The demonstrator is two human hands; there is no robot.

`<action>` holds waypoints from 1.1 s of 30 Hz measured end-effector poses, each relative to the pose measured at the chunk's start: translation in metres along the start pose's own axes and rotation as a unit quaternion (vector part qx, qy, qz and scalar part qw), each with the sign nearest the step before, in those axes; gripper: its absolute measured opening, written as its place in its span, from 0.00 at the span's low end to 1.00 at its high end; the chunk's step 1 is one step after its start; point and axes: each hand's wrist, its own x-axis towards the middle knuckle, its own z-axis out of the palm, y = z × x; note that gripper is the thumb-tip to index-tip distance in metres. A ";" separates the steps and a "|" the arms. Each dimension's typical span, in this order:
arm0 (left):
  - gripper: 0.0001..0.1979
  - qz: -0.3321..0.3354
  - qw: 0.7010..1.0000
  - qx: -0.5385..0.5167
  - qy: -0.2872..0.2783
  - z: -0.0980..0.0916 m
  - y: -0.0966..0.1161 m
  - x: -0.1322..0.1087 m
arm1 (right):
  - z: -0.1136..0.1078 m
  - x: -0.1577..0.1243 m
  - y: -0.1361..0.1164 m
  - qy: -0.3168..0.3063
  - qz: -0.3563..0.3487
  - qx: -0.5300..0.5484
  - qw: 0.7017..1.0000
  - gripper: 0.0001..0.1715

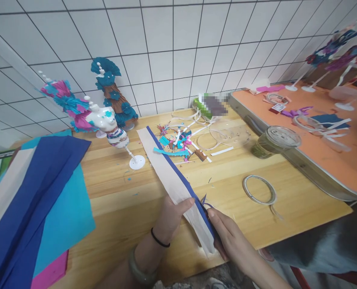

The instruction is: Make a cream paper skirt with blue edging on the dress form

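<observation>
A long beige paper strip with a dark blue strip along its right edge lies diagonally on the wooden table. My left hand holds the strip's near end, thumb on top, fingers under it. My right hand pinches the blue edge close to the near end, fingers closed on it. A small blue flap sticks up just above my right fingers.
Stacked blue, teal, white and pink paper sheets lie at left. Two decorated mannequin figures stand behind. Paper scraps, a tape ring, a lidded jar and an orange tray are at right.
</observation>
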 end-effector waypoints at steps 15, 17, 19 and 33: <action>0.17 -0.006 0.998 -0.045 -0.048 0.004 0.007 -0.005 | -0.020 0.000 -0.007 0.007 -0.089 -0.210 0.974 0.23; 0.16 -0.022 0.996 -0.065 -0.059 0.004 0.008 -0.003 | -0.025 0.000 -0.006 0.008 -0.083 -0.216 0.973 0.23; 0.18 -0.035 0.994 -0.086 -0.059 0.004 0.010 -0.001 | -0.031 -0.001 -0.005 0.013 -0.080 -0.212 0.974 0.23; 0.17 -0.029 0.997 -0.044 -0.053 -0.001 0.006 -0.001 | -0.027 -0.010 -0.016 -0.116 0.039 0.048 0.991 0.29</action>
